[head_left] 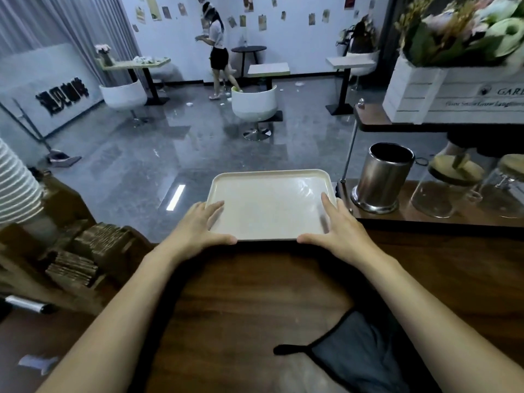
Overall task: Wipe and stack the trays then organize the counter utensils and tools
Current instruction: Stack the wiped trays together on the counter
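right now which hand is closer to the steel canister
Right. The right hand holds the near right corner of the tray, just left of the steel canister; the left hand holds the near left corner, across the tray from it.

Both bare forearms reach forward from the near edge, drawing closer together toward the far middle. The left hand (pixel 198 226) and right hand (pixel 341 226) each clasp a near corner of the cream rectangular plastic tray (pixel 269 207), with thumbs along its near rim and fingers over its sides.
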The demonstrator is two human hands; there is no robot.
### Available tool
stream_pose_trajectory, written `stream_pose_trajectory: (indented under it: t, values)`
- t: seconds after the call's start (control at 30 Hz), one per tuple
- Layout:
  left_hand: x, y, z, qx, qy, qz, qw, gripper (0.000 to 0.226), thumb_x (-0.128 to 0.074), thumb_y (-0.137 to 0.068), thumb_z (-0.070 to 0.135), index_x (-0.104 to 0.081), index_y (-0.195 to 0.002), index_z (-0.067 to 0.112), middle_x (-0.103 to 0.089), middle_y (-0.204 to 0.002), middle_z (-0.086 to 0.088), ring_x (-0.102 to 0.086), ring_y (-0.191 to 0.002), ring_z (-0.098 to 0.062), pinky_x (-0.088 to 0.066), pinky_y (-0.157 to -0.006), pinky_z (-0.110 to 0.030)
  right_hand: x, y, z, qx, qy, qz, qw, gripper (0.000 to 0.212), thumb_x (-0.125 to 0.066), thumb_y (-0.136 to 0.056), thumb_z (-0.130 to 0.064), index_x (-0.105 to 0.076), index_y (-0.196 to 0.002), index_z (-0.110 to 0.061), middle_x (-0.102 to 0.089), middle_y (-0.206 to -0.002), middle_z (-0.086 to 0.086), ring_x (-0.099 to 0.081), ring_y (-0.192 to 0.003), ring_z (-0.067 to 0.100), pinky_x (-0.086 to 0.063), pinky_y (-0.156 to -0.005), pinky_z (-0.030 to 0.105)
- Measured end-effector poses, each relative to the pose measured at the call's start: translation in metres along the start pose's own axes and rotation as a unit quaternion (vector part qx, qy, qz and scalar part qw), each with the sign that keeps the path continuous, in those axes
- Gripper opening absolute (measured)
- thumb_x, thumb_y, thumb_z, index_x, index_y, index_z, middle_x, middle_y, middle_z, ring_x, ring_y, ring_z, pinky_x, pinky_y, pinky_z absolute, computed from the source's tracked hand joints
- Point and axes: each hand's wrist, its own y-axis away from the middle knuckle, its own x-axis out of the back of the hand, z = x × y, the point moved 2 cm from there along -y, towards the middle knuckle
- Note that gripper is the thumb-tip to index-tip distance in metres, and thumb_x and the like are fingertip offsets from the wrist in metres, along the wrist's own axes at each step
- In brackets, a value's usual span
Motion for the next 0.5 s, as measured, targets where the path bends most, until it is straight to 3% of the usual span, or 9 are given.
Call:
stream_pose_trajectory:
  t: [0.23, 0.5]
  values:
    - [-0.001, -0.035, -0.021, 0.005, 0.026, -0.01, 1.0, 0.135, -0.071, -0.046, 0.083, -0.024, -0.161, 0.032, -0.031, -0.162, 0.0, -0.017, -0.153, -0.015, -0.018, -0.125, -0.045, -0.007, -0.024, -0.005, -0.01, -0.009, 0.007, 1.0, 0.127, -0.078, -0.063, -0.072, -0.009, -0.161, -0.031, -0.012, -0.166, 0.006, -0.013, -0.153, 0.024, -0.021, -0.118, 0.038]
    - [-0.005, -0.056, -0.025, -0.01, -0.059, -0.034, 0.998, 0.143, -0.058, -0.046, 0.096, -0.02, -0.162, 0.024, -0.033, -0.16, -0.001, -0.015, -0.153, -0.015, -0.022, -0.124, -0.045, -0.004, -0.035, -0.001, -0.038, 0.033, -0.018, 0.999, 0.123, -0.076, -0.066, -0.072, -0.01, -0.161, -0.031, -0.008, -0.166, 0.004, -0.018, -0.151, 0.031, -0.023, -0.117, 0.04]
